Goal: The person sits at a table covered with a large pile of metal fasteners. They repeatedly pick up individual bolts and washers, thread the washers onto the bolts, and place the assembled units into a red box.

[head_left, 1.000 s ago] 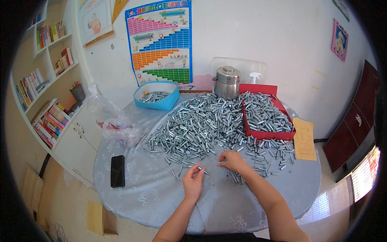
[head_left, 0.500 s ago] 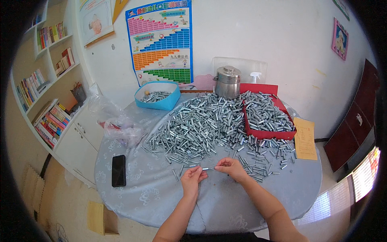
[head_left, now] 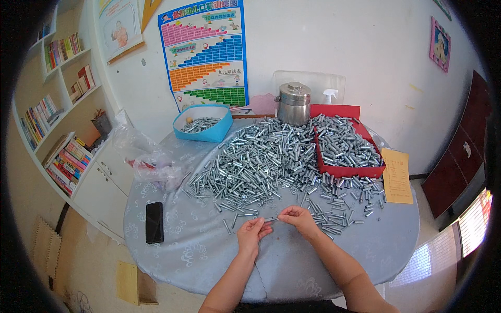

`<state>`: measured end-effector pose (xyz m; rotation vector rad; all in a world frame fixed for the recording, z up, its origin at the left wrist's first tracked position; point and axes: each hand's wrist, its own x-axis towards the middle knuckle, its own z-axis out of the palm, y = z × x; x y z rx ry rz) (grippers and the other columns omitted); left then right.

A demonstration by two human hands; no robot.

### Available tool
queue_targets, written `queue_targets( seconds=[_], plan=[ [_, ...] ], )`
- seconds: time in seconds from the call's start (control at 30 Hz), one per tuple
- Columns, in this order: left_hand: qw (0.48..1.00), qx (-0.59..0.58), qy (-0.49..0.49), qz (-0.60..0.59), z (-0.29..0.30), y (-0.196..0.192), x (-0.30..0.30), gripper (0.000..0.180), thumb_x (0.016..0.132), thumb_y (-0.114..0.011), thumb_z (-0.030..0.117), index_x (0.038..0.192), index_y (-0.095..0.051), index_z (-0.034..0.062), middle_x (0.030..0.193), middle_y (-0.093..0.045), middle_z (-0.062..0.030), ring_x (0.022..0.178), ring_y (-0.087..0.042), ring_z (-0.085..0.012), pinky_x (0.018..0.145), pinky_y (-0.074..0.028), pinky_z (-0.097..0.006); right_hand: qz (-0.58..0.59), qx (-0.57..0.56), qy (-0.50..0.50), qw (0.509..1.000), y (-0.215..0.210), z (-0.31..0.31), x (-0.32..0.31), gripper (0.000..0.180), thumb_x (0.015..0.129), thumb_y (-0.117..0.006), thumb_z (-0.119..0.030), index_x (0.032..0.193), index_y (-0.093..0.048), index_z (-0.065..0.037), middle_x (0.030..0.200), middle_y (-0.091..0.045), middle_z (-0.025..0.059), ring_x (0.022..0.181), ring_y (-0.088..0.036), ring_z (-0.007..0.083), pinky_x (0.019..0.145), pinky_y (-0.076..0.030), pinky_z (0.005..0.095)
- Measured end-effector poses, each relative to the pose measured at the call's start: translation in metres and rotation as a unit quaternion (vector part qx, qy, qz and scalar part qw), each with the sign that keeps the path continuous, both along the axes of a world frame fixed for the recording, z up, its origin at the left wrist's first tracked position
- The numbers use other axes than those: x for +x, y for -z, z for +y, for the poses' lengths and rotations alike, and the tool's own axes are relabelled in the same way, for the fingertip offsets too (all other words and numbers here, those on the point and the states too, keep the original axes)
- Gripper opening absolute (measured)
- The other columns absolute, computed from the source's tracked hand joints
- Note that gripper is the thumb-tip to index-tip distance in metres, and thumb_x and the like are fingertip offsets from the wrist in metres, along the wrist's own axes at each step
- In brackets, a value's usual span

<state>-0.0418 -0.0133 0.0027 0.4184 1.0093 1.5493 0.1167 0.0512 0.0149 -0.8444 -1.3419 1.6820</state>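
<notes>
My left hand [head_left: 252, 233] and my right hand [head_left: 298, 219] meet over the near part of the round table [head_left: 203, 250], together pinching one small silver bolt [head_left: 271, 219] between their fingertips. A wide heap of silver bolts [head_left: 261, 161] covers the table just beyond my hands. Loose bolts lie scattered around my right hand. A red tray [head_left: 348, 170] filled with bolts sits at the right, and a blue bowl [head_left: 211, 133] holding a few bolts stands at the far left.
A black phone [head_left: 154, 222] lies flat at the table's left edge. A crumpled clear plastic bag [head_left: 148, 159] sits left of the heap. A steel pot with lid [head_left: 293, 103] stands at the back, a yellow paper [head_left: 396, 175] at the right. Bookshelves [head_left: 62, 130] line the left wall.
My right hand drew back from the edge of the heap toward my left hand. Both hands now hold one bolt between them, closer to me.
</notes>
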Motion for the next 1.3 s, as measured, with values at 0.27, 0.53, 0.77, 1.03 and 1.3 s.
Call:
queue_targets(
  seconds=[0.27, 0.53, 0.77, 1.03, 1.3],
  plan=[
    [1.0, -0.003, 0.01, -0.018, -0.001, 0.003, 0.001, 0.017, 0.083, -0.058, 0.01, 0.091, -0.054, -0.0035, 0.085, -0.062, -0.0169, 0.069, -0.061, -0.0191, 0.062, -0.053, -0.028, -0.203, 0.246, 0.054, 0.946, -0.007, -0.006, -0.002, 0.015, 0.076, -0.065, -0.011, 0.089, -0.065, -0.003, 0.079, -0.062, 0.004, 0.072, -0.056, 0.0108, 0.066, -0.044, 0.0225],
    [0.997, -0.021, 0.072, -0.016, -0.004, -0.001, 0.0, 0.02, 0.082, -0.06, 0.011, 0.095, -0.056, -0.004, 0.087, -0.062, -0.0156, 0.066, -0.06, -0.0164, 0.063, -0.053, -0.026, -0.155, 0.219, 0.114, 0.956, -0.015, -0.007, -0.002, 0.015, 0.077, -0.063, -0.011, 0.09, -0.065, -0.004, 0.077, -0.061, 0.0077, 0.07, -0.056, 0.0142, 0.064, -0.044, 0.0245],
    [0.999, -0.017, 0.026, -0.033, 0.0, 0.005, -0.003, 0.018, 0.082, -0.059, 0.011, 0.092, -0.057, -0.0035, 0.087, -0.062, -0.0141, 0.067, -0.059, -0.0148, 0.063, -0.053, -0.025, -0.376, 0.368, 0.16, 0.836, -0.004, 0.017, 0.031, 0.016, 0.071, -0.066, -0.018, 0.083, -0.067, -0.007, 0.075, -0.06, 0.0075, 0.071, -0.055, 0.0243, 0.067, -0.044, 0.033],
    [0.999, -0.016, 0.031, -0.026, -0.001, 0.003, -0.003, 0.018, 0.082, -0.059, 0.01, 0.093, -0.057, -0.0039, 0.086, -0.062, -0.014, 0.068, -0.059, -0.015, 0.062, -0.053, -0.026, -0.425, 0.46, 0.125, 0.77, 0.007, 0.014, 0.02, 0.015, 0.067, -0.066, -0.022, 0.074, -0.066, -0.009, 0.072, -0.058, 0.0072, 0.075, -0.055, 0.026, 0.067, -0.041, 0.037],
    [0.999, -0.023, 0.034, -0.015, -0.001, 0.004, -0.001, 0.017, 0.082, -0.058, 0.009, 0.093, -0.057, -0.0038, 0.087, -0.062, -0.0152, 0.067, -0.06, -0.0154, 0.062, -0.053, -0.027, -0.411, 0.478, 0.13, 0.765, 0.006, 0.014, 0.017, 0.014, 0.067, -0.064, -0.022, 0.072, -0.065, -0.01, 0.073, -0.059, 0.0061, 0.076, -0.055, 0.0247, 0.068, -0.04, 0.0372]
  ],
)
